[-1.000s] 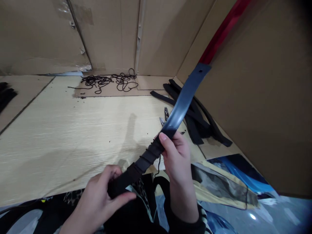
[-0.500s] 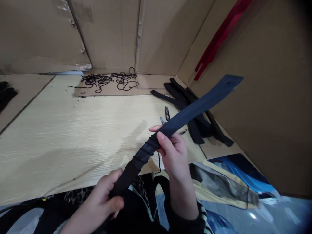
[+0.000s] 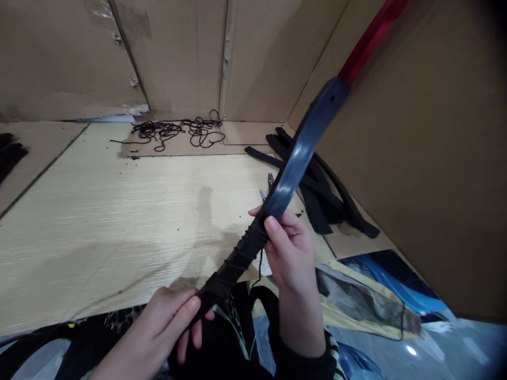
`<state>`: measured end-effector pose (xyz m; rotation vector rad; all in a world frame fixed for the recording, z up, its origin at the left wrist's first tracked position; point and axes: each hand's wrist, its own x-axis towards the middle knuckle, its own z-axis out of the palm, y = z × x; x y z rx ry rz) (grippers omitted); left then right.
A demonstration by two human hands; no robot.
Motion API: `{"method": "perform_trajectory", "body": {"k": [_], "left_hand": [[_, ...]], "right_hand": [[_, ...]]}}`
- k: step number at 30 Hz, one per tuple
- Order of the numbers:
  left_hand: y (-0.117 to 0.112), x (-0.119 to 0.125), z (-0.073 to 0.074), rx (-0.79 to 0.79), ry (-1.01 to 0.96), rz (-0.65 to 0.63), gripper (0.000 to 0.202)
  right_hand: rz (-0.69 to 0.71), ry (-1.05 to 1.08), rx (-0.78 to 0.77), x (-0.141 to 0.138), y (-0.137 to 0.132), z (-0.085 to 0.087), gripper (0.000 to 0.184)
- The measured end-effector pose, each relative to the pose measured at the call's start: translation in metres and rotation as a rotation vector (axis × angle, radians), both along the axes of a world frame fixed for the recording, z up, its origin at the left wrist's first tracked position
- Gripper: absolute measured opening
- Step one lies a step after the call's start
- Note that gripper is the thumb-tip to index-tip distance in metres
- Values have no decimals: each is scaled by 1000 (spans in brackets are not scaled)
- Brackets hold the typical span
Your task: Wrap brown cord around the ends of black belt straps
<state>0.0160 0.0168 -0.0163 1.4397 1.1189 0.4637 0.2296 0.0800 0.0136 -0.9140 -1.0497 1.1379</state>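
Observation:
A long black strip [image 3: 298, 158], flat and curved with a small hole near its far end, slants up to the right in both hands. Black cord [image 3: 242, 252] winds around its lower middle in spaced turns. My left hand [image 3: 174, 322] is closed around the strip's lower end. Higher up, my right hand [image 3: 288, 248] pinches it just above the cord turns, thumb on top. A loose cord end [image 3: 260, 266] dangles below the right hand. Behind the strip, thread snips [image 3: 271, 179] lie on the table, partly covered.
Several black strips [image 3: 322, 203] lie piled at the right, against a cardboard wall [image 3: 428, 174]. Tangled black cord [image 3: 170, 129] rests at the back. A red strap [image 3: 368, 47] hangs on the right wall. More black pieces [image 3: 10, 153] sit at far left.
The strip has turned, its far end swinging up and left so its shiny face and edge show. My left hand has rolled over, knuckles now on top; my right hand shifted slightly right.

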Motion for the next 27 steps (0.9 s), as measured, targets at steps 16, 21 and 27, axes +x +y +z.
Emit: {"method": "perform_trajectory", "body": {"k": [16,21,27], "left_hand": [[-13,16,-18,-503,-543,74,57],[-12,21,-9,240,4,276,43],[-24,31,-17,226,83,467,37]], "right_hand": [[148,185,-96,-7,0,8,28],[-36,56,-45,-7,0,5,25],[-95,-40,-19,-12,-3,4,18]]}}
